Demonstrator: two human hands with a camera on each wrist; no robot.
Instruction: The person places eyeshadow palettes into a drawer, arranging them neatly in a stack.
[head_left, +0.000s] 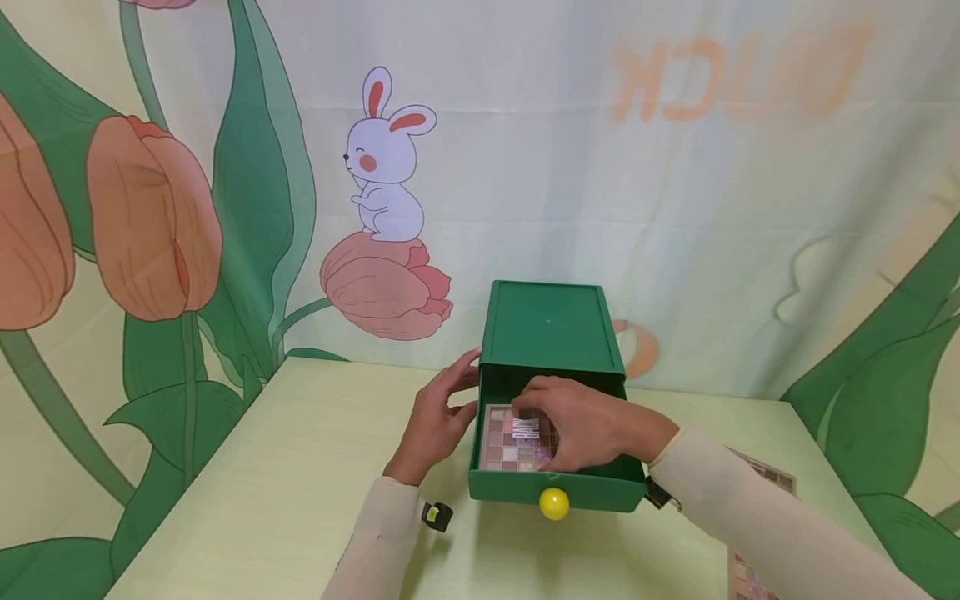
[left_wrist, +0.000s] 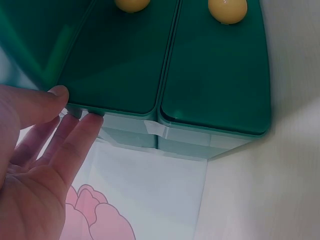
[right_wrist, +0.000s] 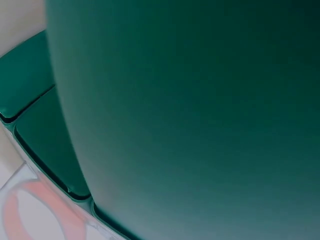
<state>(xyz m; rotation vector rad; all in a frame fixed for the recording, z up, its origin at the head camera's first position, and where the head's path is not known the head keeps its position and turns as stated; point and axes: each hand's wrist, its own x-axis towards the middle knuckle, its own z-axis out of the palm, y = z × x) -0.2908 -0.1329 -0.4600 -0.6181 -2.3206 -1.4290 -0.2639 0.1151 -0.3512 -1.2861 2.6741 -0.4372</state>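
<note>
A green drawer cabinet (head_left: 551, 325) stands against the back cloth with its top drawer (head_left: 510, 485) pulled out. Inside that drawer lies an eyeshadow palette (head_left: 498, 450) with a grid of pinkish pans and a white label. My right hand (head_left: 581, 421) reaches in from the right and grips the palette between thumb and curled fingers, covering its right part. On the cabinet's left, my left hand (head_left: 438, 421) has loosely bent fingers; in the left wrist view its thumb and fingertips are right at the cabinet's side edge. The drawer wall (right_wrist: 190, 120) fills most of the right wrist view.
A yellow round knob (head_left: 554, 503) sticks out from the drawer front. Lower drawers (left_wrist: 215, 75) with similar knobs are closed. Another palette (head_left: 750, 579) lies on the table (head_left: 315, 467) at the right, partly under my right sleeve. Behind hangs a printed cloth (head_left: 525, 167).
</note>
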